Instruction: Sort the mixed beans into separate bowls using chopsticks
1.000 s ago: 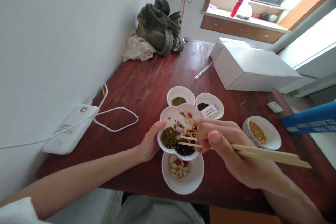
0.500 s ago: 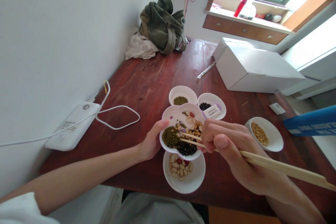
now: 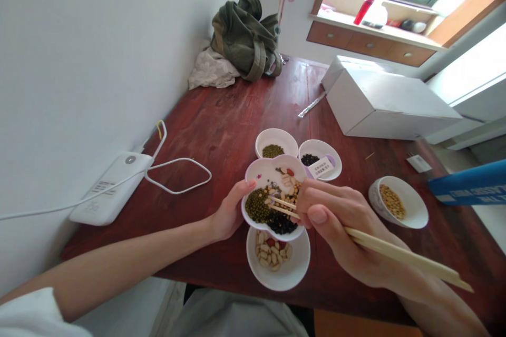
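Pinching rim of flower-shaped plate [image 3: 264,172] with left grip [image 3: 232,209] | pinching chopsticks [image 3: 397,253] with right grip [image 3: 343,221] — tips slightly apart, over mixed beans [image 3: 256,205] in plate | at plate's near side — bowl of peanuts [image 3: 279,281]; beyond plate, bowl of green beans [image 3: 276,137]

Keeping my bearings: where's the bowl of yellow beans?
In the head view, the bowl of yellow beans is on the right, between the right hand and the blue object.
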`<action>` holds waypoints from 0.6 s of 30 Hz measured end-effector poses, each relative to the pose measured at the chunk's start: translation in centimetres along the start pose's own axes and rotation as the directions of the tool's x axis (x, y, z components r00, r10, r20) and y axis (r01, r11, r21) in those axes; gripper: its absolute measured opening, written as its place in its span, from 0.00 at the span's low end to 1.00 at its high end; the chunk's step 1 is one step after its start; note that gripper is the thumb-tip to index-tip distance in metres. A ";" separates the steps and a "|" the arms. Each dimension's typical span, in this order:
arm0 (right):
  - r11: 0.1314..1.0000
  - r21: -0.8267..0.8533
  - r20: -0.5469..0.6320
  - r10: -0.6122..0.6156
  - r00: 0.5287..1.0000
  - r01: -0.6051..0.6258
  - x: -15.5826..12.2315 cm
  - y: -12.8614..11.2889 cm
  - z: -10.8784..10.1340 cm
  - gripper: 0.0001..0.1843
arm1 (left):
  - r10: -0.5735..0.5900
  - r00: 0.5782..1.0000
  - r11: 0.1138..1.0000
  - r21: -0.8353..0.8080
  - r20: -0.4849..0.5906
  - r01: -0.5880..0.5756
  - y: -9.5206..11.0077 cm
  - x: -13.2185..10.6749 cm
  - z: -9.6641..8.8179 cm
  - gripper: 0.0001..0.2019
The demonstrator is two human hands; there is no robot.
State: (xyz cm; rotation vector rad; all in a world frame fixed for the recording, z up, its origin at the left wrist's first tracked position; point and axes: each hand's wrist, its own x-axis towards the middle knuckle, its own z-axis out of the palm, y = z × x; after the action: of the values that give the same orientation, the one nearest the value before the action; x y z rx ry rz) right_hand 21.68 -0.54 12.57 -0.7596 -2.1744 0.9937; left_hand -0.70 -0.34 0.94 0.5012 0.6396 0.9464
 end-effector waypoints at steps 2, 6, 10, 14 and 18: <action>1.000 0.010 -0.006 0.000 1.000 0.000 0.0 0.3 0.1 0.24 | 0.002 1.000 1.000 -0.001 -0.001 -0.002 0.0 0.0 0.0 0.34; 1.000 -0.012 -0.037 0.006 0.999 -0.006 -0.1 0.8 0.1 0.24 | 0.019 1.000 1.000 -0.009 0.000 -0.019 -0.1 -0.1 -0.3 0.29; 1.000 -0.009 -0.063 0.029 0.998 -0.030 -1.1 0.2 -0.9 0.24 | 0.026 0.999 1.000 0.007 -0.023 -0.026 -0.2 -0.1 -0.3 0.28; 0.993 0.046 -0.065 0.108 0.992 -0.105 -3.2 -1.9 -2.3 0.28 | 0.010 0.999 1.000 0.014 -0.031 -0.009 -0.1 0.0 -0.2 0.28; 0.998 -0.020 -0.040 0.056 0.998 -0.056 -4.1 -3.0 -2.8 0.34 | 0.013 0.999 1.000 0.009 -0.034 -0.012 -0.1 0.0 -0.2 0.29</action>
State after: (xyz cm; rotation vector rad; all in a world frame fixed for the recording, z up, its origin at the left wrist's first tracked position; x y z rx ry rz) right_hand 25.63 -3.88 15.25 -0.8470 -2.1433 0.9775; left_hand -0.80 -0.37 0.73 0.4986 0.6721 0.9657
